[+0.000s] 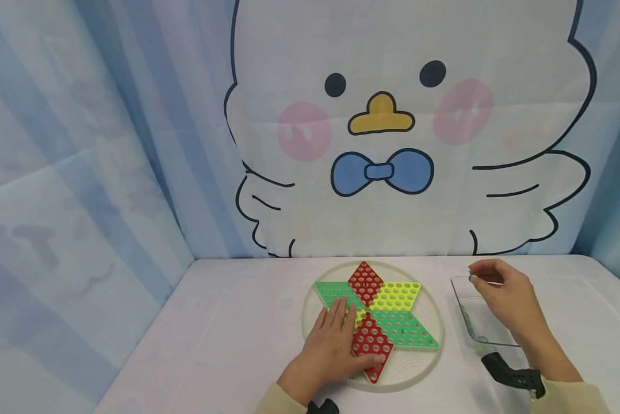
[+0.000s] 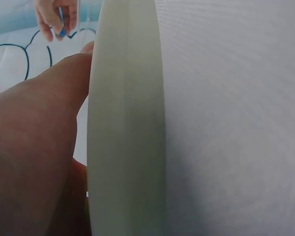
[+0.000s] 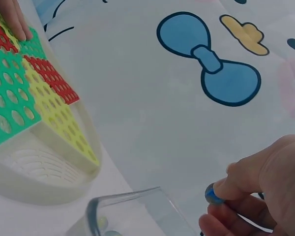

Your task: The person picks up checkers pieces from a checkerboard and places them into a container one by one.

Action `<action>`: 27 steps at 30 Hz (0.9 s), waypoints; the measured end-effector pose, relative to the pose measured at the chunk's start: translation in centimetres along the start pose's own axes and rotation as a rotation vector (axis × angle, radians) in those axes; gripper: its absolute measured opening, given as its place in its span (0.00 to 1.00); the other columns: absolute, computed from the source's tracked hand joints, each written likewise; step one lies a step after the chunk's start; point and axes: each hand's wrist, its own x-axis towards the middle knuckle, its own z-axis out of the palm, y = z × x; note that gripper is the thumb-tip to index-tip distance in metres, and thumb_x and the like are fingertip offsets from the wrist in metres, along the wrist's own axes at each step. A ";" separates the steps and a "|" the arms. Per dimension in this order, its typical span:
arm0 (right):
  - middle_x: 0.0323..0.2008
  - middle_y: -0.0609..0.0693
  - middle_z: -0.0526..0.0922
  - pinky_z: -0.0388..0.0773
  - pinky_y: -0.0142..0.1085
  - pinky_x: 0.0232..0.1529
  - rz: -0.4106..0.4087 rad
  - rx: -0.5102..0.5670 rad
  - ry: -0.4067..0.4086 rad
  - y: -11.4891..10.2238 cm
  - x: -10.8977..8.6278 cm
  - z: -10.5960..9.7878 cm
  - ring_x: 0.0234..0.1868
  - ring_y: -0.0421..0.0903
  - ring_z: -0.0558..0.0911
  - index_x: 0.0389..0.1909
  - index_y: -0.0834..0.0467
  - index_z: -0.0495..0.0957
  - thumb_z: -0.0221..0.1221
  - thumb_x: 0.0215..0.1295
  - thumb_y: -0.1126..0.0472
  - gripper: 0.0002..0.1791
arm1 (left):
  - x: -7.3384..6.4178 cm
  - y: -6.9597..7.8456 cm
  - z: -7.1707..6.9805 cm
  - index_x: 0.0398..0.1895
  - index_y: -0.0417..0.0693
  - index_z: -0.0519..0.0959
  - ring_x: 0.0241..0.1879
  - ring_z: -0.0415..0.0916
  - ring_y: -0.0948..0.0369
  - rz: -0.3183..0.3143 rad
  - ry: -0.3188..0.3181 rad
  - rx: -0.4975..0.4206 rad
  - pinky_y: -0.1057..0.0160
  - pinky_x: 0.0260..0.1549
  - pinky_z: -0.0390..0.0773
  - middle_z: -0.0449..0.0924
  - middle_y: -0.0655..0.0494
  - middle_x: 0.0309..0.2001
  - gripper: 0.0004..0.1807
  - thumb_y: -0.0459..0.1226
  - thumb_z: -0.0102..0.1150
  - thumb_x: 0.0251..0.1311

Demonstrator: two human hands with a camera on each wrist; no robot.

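Note:
My left hand [image 1: 332, 348] lies spread on a round Chinese checkers board [image 1: 418, 362], fingers straight over the star, thumb across its near red point. The star has red, green and yellow sections full of round holes. In the left wrist view the board's pale side wall [image 2: 125, 118] covers much of the scene. My right hand [image 1: 514, 299] is raised over a clear box [image 1: 462, 313] and pinches a marble between thumb and fingers. That glass marble [image 3: 215, 193] shows blue inside in the right wrist view. The other fingers curl below it.
Several marbles lie in the clear box, among them a yellowish marble [image 3: 103, 222]. The box stands to the right of the board on a white-covered table [image 1: 227, 339]. Behind the table hangs a cloth backdrop [image 1: 382, 218] with a cartoon bird; a blue-striped curtain [image 1: 82, 172] hangs on the left.

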 end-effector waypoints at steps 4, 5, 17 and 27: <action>0.48 0.63 0.81 0.68 0.15 0.33 0.038 -0.020 -0.035 0.4 0.0 0.2 0.46 0.40 0.77 0.52 0.64 0.77 0.55 0.69 0.65 0.13 | 0.0 0.0 0.0 0.79 0.45 0.52 0.79 0.44 0.52 0.002 -0.001 -0.002 0.48 0.76 0.51 0.48 0.44 0.79 0.58 0.75 0.44 0.57; 0.48 0.64 0.81 0.68 0.15 0.32 0.050 -0.022 -0.045 0.5 0.0 0.3 0.48 0.47 0.78 0.52 0.64 0.77 0.55 0.69 0.65 0.13 | 0.0 -0.1 0.0 0.79 0.45 0.52 0.79 0.44 0.52 0.003 0.000 -0.001 0.48 0.76 0.51 0.47 0.44 0.79 0.58 0.75 0.44 0.57; 0.50 0.68 0.79 0.79 0.47 0.44 0.147 -0.057 -0.152 1.5 0.0 0.8 0.49 0.61 0.77 0.52 0.67 0.75 0.53 0.68 0.68 0.14 | 0.0 -0.1 0.1 0.79 0.45 0.51 0.80 0.44 0.52 0.008 0.004 0.011 0.48 0.76 0.51 0.47 0.45 0.79 0.58 0.75 0.43 0.58; 0.46 0.68 0.81 0.76 0.56 0.46 0.132 -0.119 -0.254 2.3 0.4 0.6 0.48 0.63 0.79 0.48 0.68 0.76 0.55 0.64 0.68 0.12 | 0.0 -0.1 0.0 0.79 0.45 0.51 0.80 0.44 0.52 0.011 0.003 0.007 0.48 0.76 0.51 0.47 0.45 0.79 0.57 0.75 0.43 0.58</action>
